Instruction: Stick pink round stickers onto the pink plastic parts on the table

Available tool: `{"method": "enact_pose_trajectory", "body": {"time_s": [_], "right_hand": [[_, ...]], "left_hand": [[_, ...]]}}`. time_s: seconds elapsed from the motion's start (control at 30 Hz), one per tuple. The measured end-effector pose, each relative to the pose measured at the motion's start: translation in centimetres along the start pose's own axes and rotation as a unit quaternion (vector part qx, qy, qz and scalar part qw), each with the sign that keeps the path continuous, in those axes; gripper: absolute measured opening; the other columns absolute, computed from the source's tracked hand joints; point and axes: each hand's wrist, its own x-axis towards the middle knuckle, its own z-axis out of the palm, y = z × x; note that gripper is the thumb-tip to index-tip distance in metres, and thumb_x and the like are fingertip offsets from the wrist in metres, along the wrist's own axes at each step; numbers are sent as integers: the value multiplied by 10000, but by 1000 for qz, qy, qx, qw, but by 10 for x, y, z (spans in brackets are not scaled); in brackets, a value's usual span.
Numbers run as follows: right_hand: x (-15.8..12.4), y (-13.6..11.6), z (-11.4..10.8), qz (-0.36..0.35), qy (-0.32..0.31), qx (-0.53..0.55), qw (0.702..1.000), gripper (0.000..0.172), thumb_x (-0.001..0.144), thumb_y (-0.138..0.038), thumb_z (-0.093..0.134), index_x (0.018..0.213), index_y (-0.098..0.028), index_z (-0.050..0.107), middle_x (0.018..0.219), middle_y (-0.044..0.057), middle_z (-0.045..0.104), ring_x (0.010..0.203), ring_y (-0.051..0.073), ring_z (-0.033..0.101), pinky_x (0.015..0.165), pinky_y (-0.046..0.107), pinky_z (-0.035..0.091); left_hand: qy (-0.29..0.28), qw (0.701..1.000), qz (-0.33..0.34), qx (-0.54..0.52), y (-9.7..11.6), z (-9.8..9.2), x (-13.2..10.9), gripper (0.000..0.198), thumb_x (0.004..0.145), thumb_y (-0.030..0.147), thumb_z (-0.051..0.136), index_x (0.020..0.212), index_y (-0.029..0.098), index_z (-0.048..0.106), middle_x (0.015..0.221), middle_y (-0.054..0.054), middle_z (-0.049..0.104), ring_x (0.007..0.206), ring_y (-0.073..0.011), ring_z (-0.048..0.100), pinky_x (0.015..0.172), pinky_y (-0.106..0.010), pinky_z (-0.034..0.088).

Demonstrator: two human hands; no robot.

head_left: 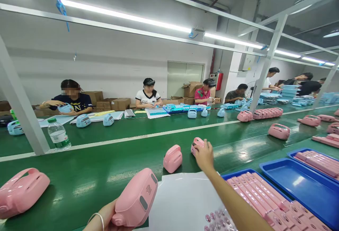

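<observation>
Your left hand (109, 212) | clasps tilted rounded pink plastic case (135, 199), close to you | your right hand (205, 155) | grips second pink plastic case (196, 144), over flat green worktop (106, 165), beyond white sheet (182, 195)

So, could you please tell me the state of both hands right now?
Left hand: closed, holding a pink casing.
Right hand: fingers on a second pink casing; whether it grips cannot be told.
</observation>
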Motion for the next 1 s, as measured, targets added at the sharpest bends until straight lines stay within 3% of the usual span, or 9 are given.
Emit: {"method": "enact_pose_trajectory", "body": {"time_s": [0.2, 0.4, 0.53, 0.6, 0.67, 0.77, 0.83, 0.93, 1.0], "right_hand": [[48, 40, -39, 2, 84, -184, 979, 231, 876, -277, 551, 1072, -155, 571, 1114, 64, 585, 951, 212, 586, 807, 415, 493], [27, 26, -49, -87, 171, -228, 955, 180, 882, -275, 534, 1009, -163, 594, 1047, 52, 601, 943, 202, 572, 837, 423, 457], [-4, -8, -63, -182, 175, -186, 950, 290, 882, -242, 410, 1017, -158, 653, 922, 83, 586, 938, 239, 527, 849, 441, 410], [-27, -31, -63, -224, 135, -151, 953, 362, 866, -274, 365, 1031, -178, 673, 938, 97, 576, 927, 243, 524, 829, 402, 421], [-52, -56, -52, -256, 59, -119, 958, 348, 855, -320, 393, 1019, -228, 686, 956, 75, 586, 896, 218, 552, 778, 335, 451], [-96, -91, -15, -279, -91, -61, 954, 283, 849, -316, 455, 982, -288, 704, 890, 39, 614, 815, 194, 583, 707, 290, 471], [-125, -109, 17, -282, -188, 2, 941, 276, 866, -299, 457, 998, -298, 699, 866, 42, 625, 812, 207, 583, 724, 321, 465], [-158, -126, 66, -251, -295, 117, 914, 319, 885, -323, 467, 1190, -312, 563, 1036, 46, 625, 973, 223, 566, 817, 357, 454], [-170, -128, 98, -230, -325, 165, 902, 380, 911, -361, 410, 1286, -300, 420, 1150, 54, 572, 1044, 208, 545, 827, 350, 468]], "left_hand": [[47, 958, 194, 205, 47, -8, 59, 321, 869, 474, 379, 870, 182, 512, 555, 39, 467, 375, -124, 398, 440, -309, 417], [44, 773, 419, 474, 103, -19, 122, 76, 784, 188, 613, 842, 140, 605, 846, -17, 601, 897, -205, 542, 904, -428, 368], [77, 718, 435, 537, 122, -17, 140, 224, 766, 105, 614, 988, 138, 613, 1104, -78, 586, 1163, -271, 435, 1019, -547, 230], [119, 711, 442, 534, 121, -8, 130, 403, 754, 86, 606, 1149, 128, 537, 1307, -130, 446, 1313, -341, 199, 1032, -631, 51], [100, 705, 467, 525, 111, 6, 103, 495, 768, 112, 580, 1246, 96, 452, 1397, -162, 334, 1352, -330, 46, 1052, -587, -22], [-54, 707, 492, 505, 84, 25, 40, 507, 856, 258, 433, 1334, 107, 355, 1306, -130, 485, 1203, -209, 427, 1002, -329, 314], [-137, 704, 483, 502, 68, 26, -3, 640, 756, 333, 584, 1348, 239, 359, 1218, -26, 569, 1014, -183, 554, 834, -235, 418], [-69, 731, 462, 497, 56, -2, -48, 202, 665, 356, 662, 823, 230, 674, 673, 21, 631, 609, -159, 510, 575, -228, 352], [31, 766, 439, 468, 53, -41, -69, 213, 666, 351, 618, 525, 202, 560, 470, 32, 493, 498, -138, 386, 505, -240, 257]]}}
